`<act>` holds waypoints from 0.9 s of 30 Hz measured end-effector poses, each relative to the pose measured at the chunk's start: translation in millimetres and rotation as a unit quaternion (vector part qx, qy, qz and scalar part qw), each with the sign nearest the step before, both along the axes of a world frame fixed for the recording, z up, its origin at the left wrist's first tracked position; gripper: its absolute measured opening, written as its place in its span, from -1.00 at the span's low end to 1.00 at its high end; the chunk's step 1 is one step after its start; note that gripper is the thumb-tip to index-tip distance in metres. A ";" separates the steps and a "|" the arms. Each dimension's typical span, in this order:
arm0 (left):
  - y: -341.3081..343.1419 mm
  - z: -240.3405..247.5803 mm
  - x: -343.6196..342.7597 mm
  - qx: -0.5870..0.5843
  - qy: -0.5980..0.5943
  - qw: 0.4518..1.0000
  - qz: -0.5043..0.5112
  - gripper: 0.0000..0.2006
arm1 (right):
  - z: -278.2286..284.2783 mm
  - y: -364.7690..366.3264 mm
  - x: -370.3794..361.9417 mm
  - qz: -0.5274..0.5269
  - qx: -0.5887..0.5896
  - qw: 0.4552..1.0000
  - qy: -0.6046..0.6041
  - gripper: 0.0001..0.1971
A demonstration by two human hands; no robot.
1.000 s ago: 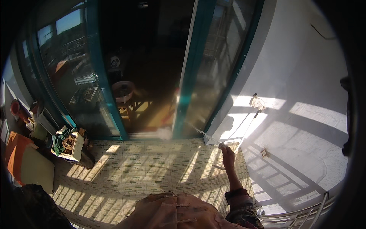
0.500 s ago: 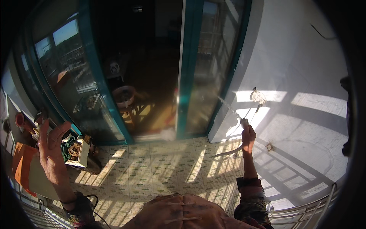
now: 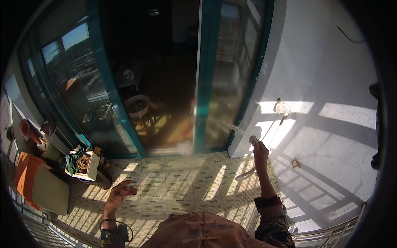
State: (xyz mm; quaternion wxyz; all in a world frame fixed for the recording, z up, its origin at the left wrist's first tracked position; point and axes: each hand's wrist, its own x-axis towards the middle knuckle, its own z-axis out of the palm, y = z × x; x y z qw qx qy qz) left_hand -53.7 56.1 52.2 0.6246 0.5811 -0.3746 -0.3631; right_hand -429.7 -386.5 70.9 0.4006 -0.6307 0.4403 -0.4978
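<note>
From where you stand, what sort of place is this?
Probably a home's balcony: sunlit patterned floor, railings at the edge, and a green-framed glass door beside a darker room.

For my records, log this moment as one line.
right hand: gripping pale curved hose | water: spraying toward teal-framed glass panel | left hand: open, apparently empty, above patterned tile floor

Home balcony (image 3: 178, 182); sliding glass door (image 3: 231, 82); metal railing (image 3: 357, 223)
</note>
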 end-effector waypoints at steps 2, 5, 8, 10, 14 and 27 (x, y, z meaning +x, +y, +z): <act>1.4 -3.2 -2.0 0.007 -0.003 1.000 0.018 -0.47 | 20.8 -10.3 -1.6 -0.015 -0.012 0.999 -0.033 -0.72; -2.5 -4.1 -2.7 0.022 -0.010 0.998 0.052 -0.47 | 55.7 -27.3 -10.9 -0.037 -0.061 0.995 -0.067 -0.73; -8.4 -5.1 -2.2 0.036 0.001 0.998 0.057 -0.48 | 76.9 -41.8 -28.8 -0.067 -0.080 0.988 -0.111 -0.71; -13.9 -7.3 -3.3 0.050 0.012 0.997 0.055 -0.49 | 76.6 -49.8 -43.0 -0.081 -0.105 0.984 -0.123 -0.69; -23.3 -14.4 -10.7 0.087 0.023 0.994 0.055 -0.48 | 40.8 -59.7 -65.8 -0.149 -0.090 0.978 -0.114 -0.67; -33.6 -29.8 -18.6 0.144 0.060 0.987 0.047 -0.60 | 98.7 -86.6 -104.2 -0.207 -0.238 0.945 -0.088 -0.69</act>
